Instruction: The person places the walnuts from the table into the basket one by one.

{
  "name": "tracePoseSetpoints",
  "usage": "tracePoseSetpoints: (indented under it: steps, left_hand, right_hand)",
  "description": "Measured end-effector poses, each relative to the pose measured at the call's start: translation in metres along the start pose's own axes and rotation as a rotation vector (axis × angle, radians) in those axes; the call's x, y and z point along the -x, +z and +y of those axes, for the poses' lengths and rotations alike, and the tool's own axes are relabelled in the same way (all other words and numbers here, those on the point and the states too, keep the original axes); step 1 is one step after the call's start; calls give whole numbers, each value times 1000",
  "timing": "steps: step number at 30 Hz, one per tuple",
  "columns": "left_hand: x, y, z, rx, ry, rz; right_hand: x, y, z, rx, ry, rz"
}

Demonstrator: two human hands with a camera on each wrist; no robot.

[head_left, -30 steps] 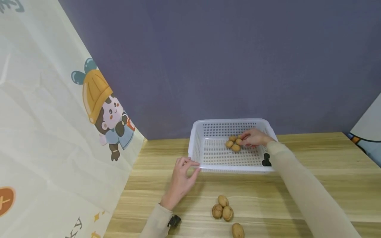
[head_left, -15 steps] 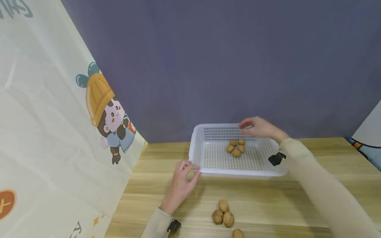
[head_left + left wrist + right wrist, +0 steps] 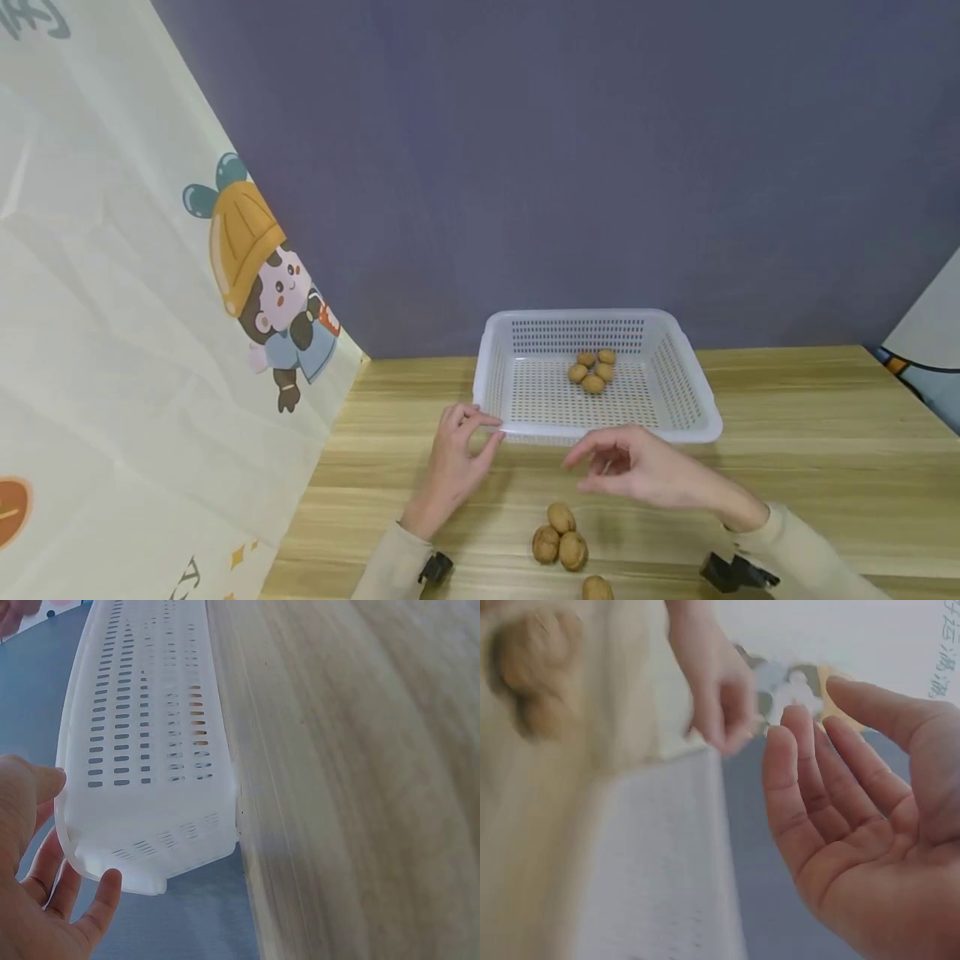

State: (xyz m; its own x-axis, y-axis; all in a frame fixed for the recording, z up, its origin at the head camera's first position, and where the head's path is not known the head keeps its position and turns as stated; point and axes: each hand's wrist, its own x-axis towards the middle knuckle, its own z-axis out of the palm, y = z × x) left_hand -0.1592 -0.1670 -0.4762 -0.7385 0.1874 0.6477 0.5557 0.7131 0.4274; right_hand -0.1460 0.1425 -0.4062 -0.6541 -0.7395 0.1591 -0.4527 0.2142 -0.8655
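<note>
A white perforated plastic basket (image 3: 540, 404) stands on the wooden table, with several walnuts (image 3: 593, 384) clustered on its floor. My left hand (image 3: 450, 471) pinches the rim at the basket's near left corner; in the left wrist view its thumb and fingers lie about that corner of the basket (image 3: 142, 814). Just in front of the basket's near side, my right hand (image 3: 652, 471) hovers with loosely bent fingers and nothing in them. The right wrist view shows its bare palm (image 3: 862, 870). Three walnuts (image 3: 573, 551) sit touching on the table below that hand.
Another walnut (image 3: 597, 588) lies nearer, cut off by the lower frame edge. Behind the basket rises a dark blue-grey panel (image 3: 570, 167). A white sheet printed with a cartoon figure (image 3: 277, 287) borders the table (image 3: 787, 400) on the left.
My right hand has left the walnuts in the basket, lifted over the basket's right side and come back toward the loose walnuts. The left hand has stayed at the corner.
</note>
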Motion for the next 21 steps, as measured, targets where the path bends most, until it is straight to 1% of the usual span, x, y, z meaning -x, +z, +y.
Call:
tracePoseSetpoints:
  steps: [3,6,8,10,13,16,18,21]
  left_hand:
    - [1,-1,0,5,0,-1]
    - [1,-1,0,12,-5,-6]
    - [2,0,-1,14,-5,-13]
    - [2,1,-1,15,-5,-15]
    - [2,0,-1,13,0,-4]
    - [1,0,-1,12,8,11]
    - [1,0,-2,11,11,15]
    - [0,1,-3,12,13,15]
  right_hand:
    - [12,19,11,-42,-22,-57]
    - [21,30,24,-48,-33,-89]
    - [27,35,33,-73,-25,-100]
    - [32,41,42,-120,-6,-127]
    - [34,48,50,-179,20,-180]
    - [34,53,54,-194,19,-235]
    - [34,54,56,-208,19,-257]
    - [35,56,59,-261,33,-288]
